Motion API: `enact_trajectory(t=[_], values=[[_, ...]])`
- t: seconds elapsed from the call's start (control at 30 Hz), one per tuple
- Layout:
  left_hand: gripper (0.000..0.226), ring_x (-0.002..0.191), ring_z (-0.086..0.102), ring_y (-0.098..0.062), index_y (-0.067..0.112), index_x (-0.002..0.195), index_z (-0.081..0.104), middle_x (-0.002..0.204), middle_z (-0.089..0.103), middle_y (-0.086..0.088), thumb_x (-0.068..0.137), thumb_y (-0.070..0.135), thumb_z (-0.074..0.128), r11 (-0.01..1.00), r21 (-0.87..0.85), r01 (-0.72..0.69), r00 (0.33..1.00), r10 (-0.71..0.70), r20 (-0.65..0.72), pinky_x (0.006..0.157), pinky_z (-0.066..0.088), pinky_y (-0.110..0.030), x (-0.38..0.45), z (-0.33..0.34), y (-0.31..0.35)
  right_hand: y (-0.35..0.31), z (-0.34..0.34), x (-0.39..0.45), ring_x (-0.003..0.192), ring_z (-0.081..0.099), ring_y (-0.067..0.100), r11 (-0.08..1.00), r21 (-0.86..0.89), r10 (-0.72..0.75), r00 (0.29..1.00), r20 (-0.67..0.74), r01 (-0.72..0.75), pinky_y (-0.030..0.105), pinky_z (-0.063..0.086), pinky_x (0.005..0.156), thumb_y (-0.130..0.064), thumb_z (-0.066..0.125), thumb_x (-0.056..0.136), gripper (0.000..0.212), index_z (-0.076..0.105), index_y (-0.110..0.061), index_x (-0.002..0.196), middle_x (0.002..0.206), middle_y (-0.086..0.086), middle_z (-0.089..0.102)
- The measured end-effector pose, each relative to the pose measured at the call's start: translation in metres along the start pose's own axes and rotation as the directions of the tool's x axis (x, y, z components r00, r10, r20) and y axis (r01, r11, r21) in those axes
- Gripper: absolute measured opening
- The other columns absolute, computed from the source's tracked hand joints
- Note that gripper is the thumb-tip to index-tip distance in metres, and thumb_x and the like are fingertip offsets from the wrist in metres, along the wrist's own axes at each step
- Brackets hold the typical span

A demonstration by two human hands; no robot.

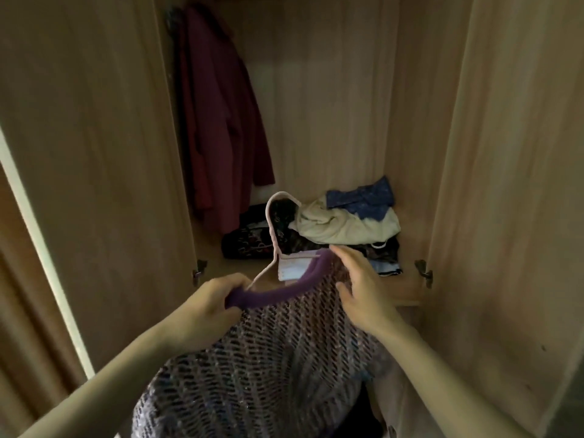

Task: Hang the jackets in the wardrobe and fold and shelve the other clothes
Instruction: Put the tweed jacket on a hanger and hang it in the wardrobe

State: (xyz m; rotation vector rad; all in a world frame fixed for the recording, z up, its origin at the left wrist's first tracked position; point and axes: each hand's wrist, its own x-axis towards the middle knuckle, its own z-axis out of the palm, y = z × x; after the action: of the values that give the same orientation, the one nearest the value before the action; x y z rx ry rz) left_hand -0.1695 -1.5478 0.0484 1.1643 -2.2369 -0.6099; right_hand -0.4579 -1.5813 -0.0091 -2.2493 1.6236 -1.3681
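2 bare forearms reach into view from the lower edge, with no sleeve, watch or bracelet showing on either. The left hand point(202, 306) and right hand point(363, 292) wear no rings or gloves. Fingernails look short and unpainted.
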Motion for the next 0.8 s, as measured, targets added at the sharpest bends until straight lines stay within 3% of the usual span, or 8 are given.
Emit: enact_trajectory(t=[0.1,0.23,0.37,0.47,0.53,0.63,0.8], values=[[0.029,0.064,0.046,-0.013,0.018,0.088,0.058,0.077,0.057,-0.007,0.077,-0.008,0.052,0.995,0.066,-0.077,0.997,0.077,0.002,0.059,0.035,-0.028,-0.007,-0.016,0.009,0.008,-0.001,0.015,0.136,0.040,0.012,0.990,-0.102,-0.101,0.995,-0.006,0.100,0.031,0.033,0.113,-0.008,0.069,0.088,0.063,0.043,-0.020,0.144,0.144,-0.004,0.046],[0.037,0.062,0.046,-0.004,0.025,0.086,0.058,0.076,0.057,0.005,0.075,-0.009,0.052,0.975,0.178,-0.135,0.989,0.144,-0.039,0.057,0.035,-0.019,-0.010,-0.025,0.018,0.010,-0.007,0.021,0.102,0.061,0.012,0.989,-0.059,-0.143,0.980,-0.138,0.136,0.027,0.050,0.086,-0.011,0.074,0.084,0.034,0.062,-0.023,0.113,0.105,-0.011,0.062],[0.037,0.085,0.052,-0.005,0.028,0.097,0.059,0.092,0.053,0.017,0.074,-0.002,0.052,0.898,0.383,-0.216,0.963,0.261,-0.069,0.075,0.040,-0.016,-0.001,-0.030,0.019,0.014,-0.015,0.019,0.090,0.057,0.003,0.986,0.014,-0.155,0.955,-0.252,0.164,0.006,0.040,0.080,-0.004,0.077,0.081,0.027,0.068,-0.017,0.102,0.093,-0.011,0.060],[0.037,0.097,0.049,0.001,0.030,0.114,0.058,0.108,0.047,0.017,0.084,0.009,0.057,0.862,0.486,-0.145,0.943,0.269,-0.196,0.084,0.038,-0.012,0.008,-0.033,0.012,0.015,-0.026,0.021,0.087,0.055,0.001,0.978,0.047,-0.177,0.928,-0.327,0.203,0.004,0.039,0.078,-0.001,0.075,0.081,0.023,0.069,-0.013,0.099,0.090,-0.009,0.060],[0.031,0.089,0.051,0.000,0.031,0.117,0.053,0.107,0.047,0.016,0.090,0.023,0.065,0.857,0.516,-0.005,0.902,0.226,-0.367,0.078,0.042,-0.019,0.010,-0.031,0.011,0.017,-0.034,0.024,0.086,0.055,-0.001,0.972,0.074,-0.178,0.908,-0.380,0.222,0.003,0.040,0.078,0.000,0.076,0.080,0.022,0.070,-0.011,0.099,0.088,-0.007,0.062],[0.029,0.077,0.053,-0.008,0.028,0.105,0.052,0.095,0.052,0.014,0.088,0.049,0.061,0.833,0.532,0.153,0.815,0.198,-0.544,0.064,0.046,-0.029,0.013,-0.021,0.014,0.024,-0.045,0.032,0.085,0.058,0.001,0.970,0.094,-0.164,0.891,-0.422,0.223,0.007,0.044,0.077,-0.003,0.078,0.077,0.023,0.072,-0.011,0.098,0.086,-0.006,0.065],[0.029,0.071,0.054,-0.011,0.020,0.101,0.059,0.086,0.052,0.013,0.095,0.047,0.050,0.790,0.610,0.064,0.750,0.365,-0.552,0.059,0.047,-0.029,0.020,-0.010,0.011,0.028,-0.057,0.041,0.084,0.062,0.001,0.963,0.168,-0.123,0.897,-0.424,0.212,0.005,0.044,0.076,-0.010,0.082,0.075,0.022,0.073,-0.015,0.095,0.085,-0.011,0.067]])
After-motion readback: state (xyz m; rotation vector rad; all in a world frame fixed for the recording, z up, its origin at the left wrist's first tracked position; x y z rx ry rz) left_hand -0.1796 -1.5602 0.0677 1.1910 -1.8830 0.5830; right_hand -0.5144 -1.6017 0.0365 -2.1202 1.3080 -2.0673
